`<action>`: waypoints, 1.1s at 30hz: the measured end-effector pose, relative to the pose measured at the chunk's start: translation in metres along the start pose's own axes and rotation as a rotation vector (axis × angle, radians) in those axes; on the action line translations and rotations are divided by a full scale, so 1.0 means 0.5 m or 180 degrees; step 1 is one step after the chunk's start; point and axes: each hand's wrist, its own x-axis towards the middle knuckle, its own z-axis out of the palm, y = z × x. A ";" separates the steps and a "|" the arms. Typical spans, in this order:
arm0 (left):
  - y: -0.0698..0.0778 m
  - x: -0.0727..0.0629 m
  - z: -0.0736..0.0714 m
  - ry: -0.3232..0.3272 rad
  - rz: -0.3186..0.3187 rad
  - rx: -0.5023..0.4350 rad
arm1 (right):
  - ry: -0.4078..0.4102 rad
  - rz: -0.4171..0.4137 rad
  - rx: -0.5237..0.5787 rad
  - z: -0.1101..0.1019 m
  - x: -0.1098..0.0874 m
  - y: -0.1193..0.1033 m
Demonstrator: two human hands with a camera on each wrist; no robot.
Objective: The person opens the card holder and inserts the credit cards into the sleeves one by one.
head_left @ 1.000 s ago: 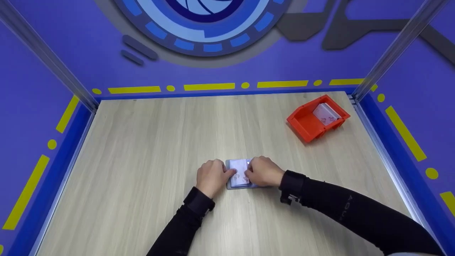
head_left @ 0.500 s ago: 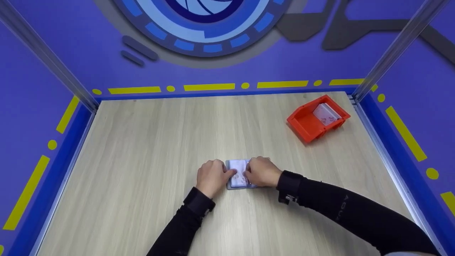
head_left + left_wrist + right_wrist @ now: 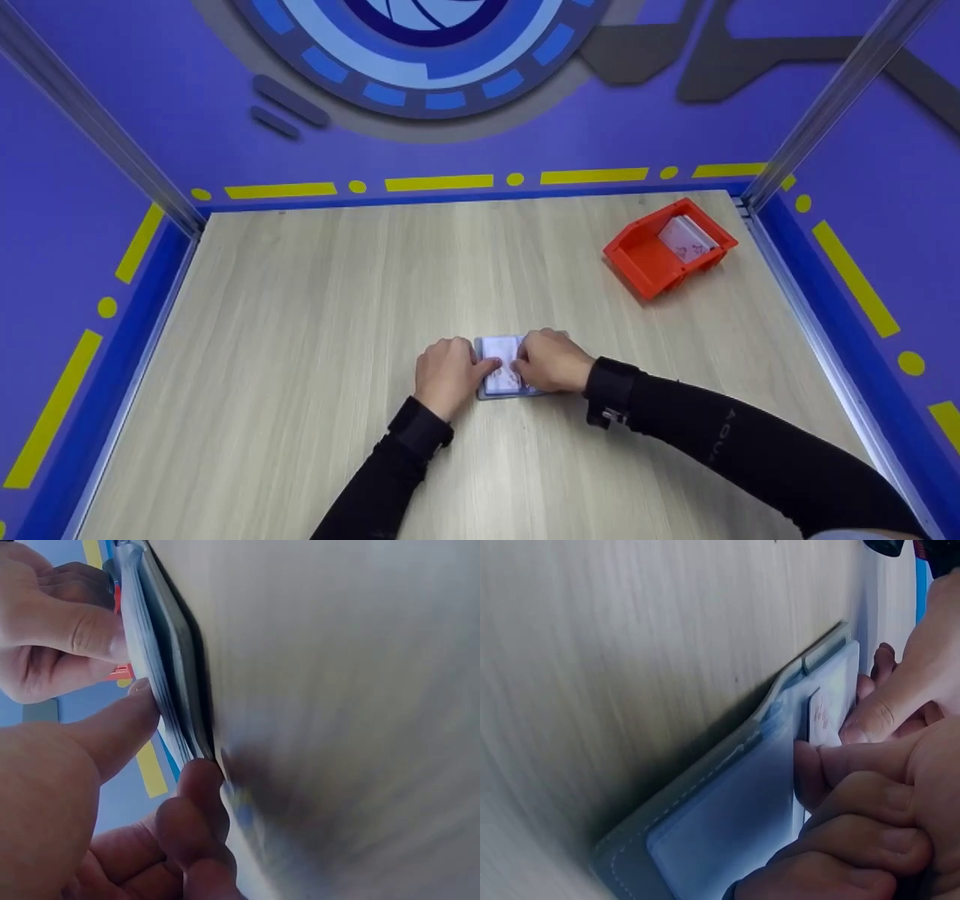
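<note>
A grey card holder (image 3: 705, 802) with clear plastic sleeves lies open on the wooden table. My left hand (image 3: 448, 375) grips its left edge, thumb on top of the sleeves and curled fingers at the edge in the left wrist view. My right hand (image 3: 553, 361) reaches across the right half, covering much of it. Between its thumb and index finger it pinches a white card (image 3: 821, 716) with a small reddish print, over the left-hand sleeves. Seen edge-on in the left wrist view, the sleeves (image 3: 154, 667) form several thin layers above the cover.
An orange-red bin (image 3: 645, 259) stands at the back right of the table (image 3: 337, 300), with a stack of white printed cards (image 3: 686, 238) inside. Blue-purple panels (image 3: 420, 157) with yellow marks enclose the back and sides.
My right hand has shifted slightly left, and the card has moved left with it. The left hand keeps its grip on the card holder.
</note>
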 end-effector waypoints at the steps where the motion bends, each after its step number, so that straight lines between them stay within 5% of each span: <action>1: 0.000 0.000 0.000 0.0001 0.0009 0.0007 | -0.0015 -0.0007 0.0025 -0.001 0.000 0.001; 8: 0.000 -0.002 -0.001 -0.0002 -0.0006 0.0007 | -0.0086 0.0120 0.0307 -0.033 -0.003 0.007; 14: -0.001 -0.001 0.001 -0.0063 -0.0060 -0.0034 | 0.0260 0.0304 0.0343 -0.102 -0.006 0.032; 24: 0.001 0.001 -0.002 -0.0096 -0.0121 -0.0112 | 0.0790 0.0603 0.0213 -0.243 -0.006 0.153; 33: 0.001 0.000 -0.002 -0.0128 -0.0150 -0.0156 | 0.1145 0.0960 0.0082 -0.317 0.002 0.249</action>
